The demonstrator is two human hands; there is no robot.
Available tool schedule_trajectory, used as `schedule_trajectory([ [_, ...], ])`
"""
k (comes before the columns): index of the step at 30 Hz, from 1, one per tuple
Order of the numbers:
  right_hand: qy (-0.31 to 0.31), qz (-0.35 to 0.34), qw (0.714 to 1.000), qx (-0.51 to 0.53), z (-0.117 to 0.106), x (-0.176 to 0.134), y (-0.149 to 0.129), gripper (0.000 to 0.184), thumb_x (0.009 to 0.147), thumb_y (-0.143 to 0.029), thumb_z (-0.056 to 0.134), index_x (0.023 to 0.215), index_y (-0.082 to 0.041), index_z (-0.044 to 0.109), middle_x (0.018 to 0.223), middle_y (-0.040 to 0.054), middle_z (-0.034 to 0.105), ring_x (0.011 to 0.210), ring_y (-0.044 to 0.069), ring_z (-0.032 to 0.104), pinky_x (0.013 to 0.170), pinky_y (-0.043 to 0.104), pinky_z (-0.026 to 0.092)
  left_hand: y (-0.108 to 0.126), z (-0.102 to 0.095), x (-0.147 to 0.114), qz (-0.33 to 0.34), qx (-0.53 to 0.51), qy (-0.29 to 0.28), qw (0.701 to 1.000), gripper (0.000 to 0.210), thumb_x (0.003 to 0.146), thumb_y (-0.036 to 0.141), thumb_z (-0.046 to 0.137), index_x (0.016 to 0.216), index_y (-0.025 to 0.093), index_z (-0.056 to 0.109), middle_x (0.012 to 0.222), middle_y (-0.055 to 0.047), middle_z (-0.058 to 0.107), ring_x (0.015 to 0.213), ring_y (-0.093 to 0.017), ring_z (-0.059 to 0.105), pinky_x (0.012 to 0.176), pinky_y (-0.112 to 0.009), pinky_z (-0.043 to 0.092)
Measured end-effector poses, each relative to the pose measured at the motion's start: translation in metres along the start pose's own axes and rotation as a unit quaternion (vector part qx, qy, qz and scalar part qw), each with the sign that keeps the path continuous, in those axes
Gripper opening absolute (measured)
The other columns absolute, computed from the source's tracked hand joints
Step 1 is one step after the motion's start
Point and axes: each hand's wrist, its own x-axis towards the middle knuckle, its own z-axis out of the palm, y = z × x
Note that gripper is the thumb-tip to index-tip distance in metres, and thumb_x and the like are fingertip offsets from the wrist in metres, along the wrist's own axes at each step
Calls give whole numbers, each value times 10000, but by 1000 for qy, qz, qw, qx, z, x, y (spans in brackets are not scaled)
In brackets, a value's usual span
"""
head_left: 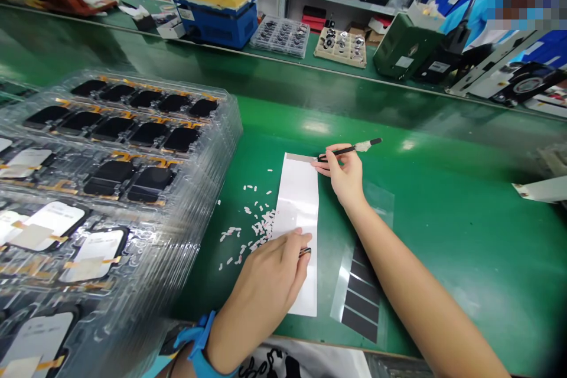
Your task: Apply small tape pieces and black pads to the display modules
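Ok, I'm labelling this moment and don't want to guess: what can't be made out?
All in the head view:
Dark item at the left hand: mostly hidden by its fingers.
Tip of the black tool in the right hand: too small to tell what it touches.
Dark-striped sheet: partly covered by the right forearm.
Tray stack: cut off by the left edge.
Print on the white panels: too small and blurred.

White strip: long, glossy, mostly flat, slightly wavy, greyish band across far end, lengthwise away from me. Black tweezers, pale wrap near the back end, slanted in my right hand, tips at strip's far right corner. Small dark item at my left hand, over strip's nearer half, mostly hidden, unclear what.
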Motion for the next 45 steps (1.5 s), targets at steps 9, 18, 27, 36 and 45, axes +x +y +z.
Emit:
schedule_trajectory([
  [9, -29, -6, 1000, 3, -1, -2, -3, 492, 741, -615, 733, 932, -211, 527, 807, -2, 658, 640, 136, 698, 672, 300, 623, 0, -1, 1, -14, -9, -3, 1000, 148, 999, 142, 425, 1120, 185, 497, 1161, -146, 734, 1051, -310, 719, 807, -484, 606],
  [18, -69, -24, 997, -10, -5, 5, -26, 446, 702, -569, 793, 828, -212, 557, 713, -1, 650, 711, 186, 703, 653, 337, 616, 2, -1, 2, -36, -45, 16, 998, 134, 1001, 175, 421, 1060, 195, 539, 1107, -131, 717, 1009, -288, 689, 839, -449, 544],
  [27, 32, -17, 994, 99, -5, -121, -101, 135, 814, -262, 785, 869, -206, 675, 785, 17, 707, 738, 205, 757, 674, 296, 660, 12, -13, 2, -186, -496, 114, 840, 159, 1048, 380, 425, 1002, 235, 380, 742, 6, 695, 477, -83, 486, 503, -201, 397],
  [36, 143, -28, 972, 186, 28, -176, -72, 74, 885, -192, 704, 888, -214, 634, 822, -7, 670, 810, 157, 756, 715, 219, 639, 24, -6, 1, -148, -614, 125, 765, 210, 1041, 439, 431, 1088, 234, 436, 747, 28, 572, 591, -91, 415, 610, -225, 377],
  [45, 164, -59, 971, 166, 31, -177, -65, 91, 891, -153, 671, 888, -225, 615, 826, -16, 632, 814, 158, 748, 699, 245, 639, 24, 1, 3, -135, -619, 128, 763, 129, 1069, 361, 379, 1097, 248, 436, 783, 20, 564, 617, -93, 416, 579, -200, 371],
])
